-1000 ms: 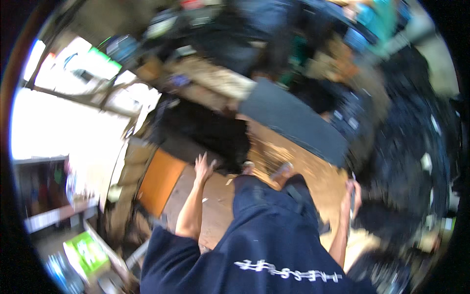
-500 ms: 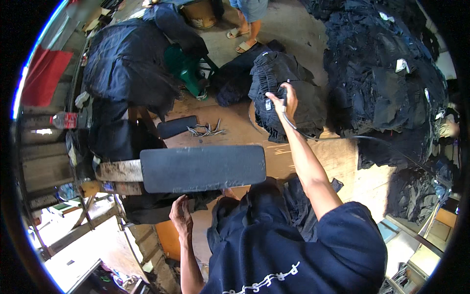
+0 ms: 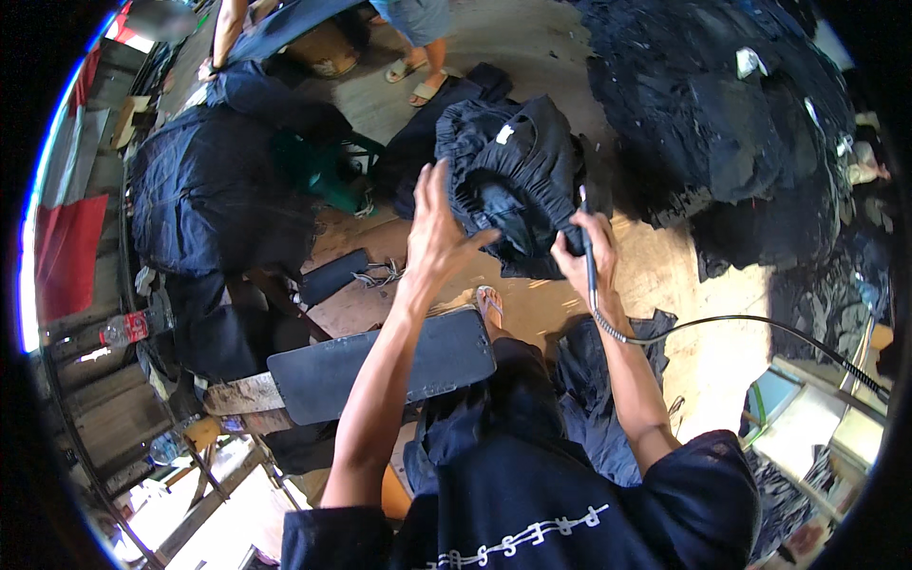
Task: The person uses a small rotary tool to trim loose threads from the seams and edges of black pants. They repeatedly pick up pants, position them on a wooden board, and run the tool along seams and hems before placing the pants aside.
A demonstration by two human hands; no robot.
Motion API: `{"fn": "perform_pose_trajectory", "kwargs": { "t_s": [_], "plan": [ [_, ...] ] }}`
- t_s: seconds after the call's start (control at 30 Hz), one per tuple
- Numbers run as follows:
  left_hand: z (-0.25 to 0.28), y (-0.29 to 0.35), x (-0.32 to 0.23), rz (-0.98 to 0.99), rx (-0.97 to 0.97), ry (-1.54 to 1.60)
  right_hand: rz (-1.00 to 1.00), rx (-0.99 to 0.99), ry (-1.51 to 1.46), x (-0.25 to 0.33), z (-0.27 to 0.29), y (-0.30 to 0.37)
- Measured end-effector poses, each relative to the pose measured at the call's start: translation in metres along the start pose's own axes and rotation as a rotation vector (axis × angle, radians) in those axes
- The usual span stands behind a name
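Note:
My right hand (image 3: 591,255) grips a slim pen-shaped rotary tool (image 3: 589,249) whose tip points up and away. From its rear a black flexible shaft (image 3: 731,321) curves off to the right. Beyond both hands sits a pile of dark trousers (image 3: 522,176) with gathered elastic waistbands. A small white label shows on the top pair. My left hand (image 3: 439,233) is open at the pile's left side, fingers stretched, and I cannot tell whether it touches the cloth. My left forearm crosses in front of a long dark padded board (image 3: 332,375).
A large dark cloth heap (image 3: 731,123) rises at the right. At the left, more dark fabric (image 3: 218,180) lies beside a green plastic stool (image 3: 323,171). Another person's sandalled feet (image 3: 427,90) stand at the back. Dark cloth (image 3: 594,380) lies by my right leg.
My left hand has come up from the lower left to the pile. My right hand with the tool is lower and farther right. The top trousers look turned and bunched.

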State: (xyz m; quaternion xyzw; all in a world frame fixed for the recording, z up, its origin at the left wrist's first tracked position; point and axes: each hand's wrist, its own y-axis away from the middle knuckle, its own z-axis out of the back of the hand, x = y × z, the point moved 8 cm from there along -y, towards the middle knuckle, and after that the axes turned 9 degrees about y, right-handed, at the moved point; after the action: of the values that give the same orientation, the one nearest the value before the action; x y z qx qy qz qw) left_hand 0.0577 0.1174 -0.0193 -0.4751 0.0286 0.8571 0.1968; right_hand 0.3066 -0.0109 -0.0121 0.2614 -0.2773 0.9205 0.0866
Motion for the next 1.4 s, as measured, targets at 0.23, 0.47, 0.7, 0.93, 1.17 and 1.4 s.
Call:
{"fn": "perform_pose_trajectory", "kwargs": {
  "t_s": [0.23,0.47,0.7,0.93,1.17,1.4],
  "plan": [
    [-0.060,0.059,0.010,-0.006,0.330,-0.245,-0.061,0.041,0.043,0.064,0.073,0.132],
    [0.028,0.167,0.097,0.070,0.209,-0.061,-0.030,0.139,-0.101,0.208,0.046,0.259],
    [0.219,0.262,0.179,0.146,-0.078,-0.040,0.398,0.342,-0.572,0.395,-0.040,0.284],
    [0.282,0.397,0.157,0.349,-0.505,-0.188,0.306,0.351,-0.398,0.335,-0.045,0.241],
    [0.187,0.400,0.104,0.459,-0.426,-0.146,0.405,0.538,-0.158,0.229,-0.103,0.187],
    [0.241,0.446,0.136,0.762,-0.537,0.060,0.456,0.500,-0.274,0.279,-0.157,0.207]
  ]
}}
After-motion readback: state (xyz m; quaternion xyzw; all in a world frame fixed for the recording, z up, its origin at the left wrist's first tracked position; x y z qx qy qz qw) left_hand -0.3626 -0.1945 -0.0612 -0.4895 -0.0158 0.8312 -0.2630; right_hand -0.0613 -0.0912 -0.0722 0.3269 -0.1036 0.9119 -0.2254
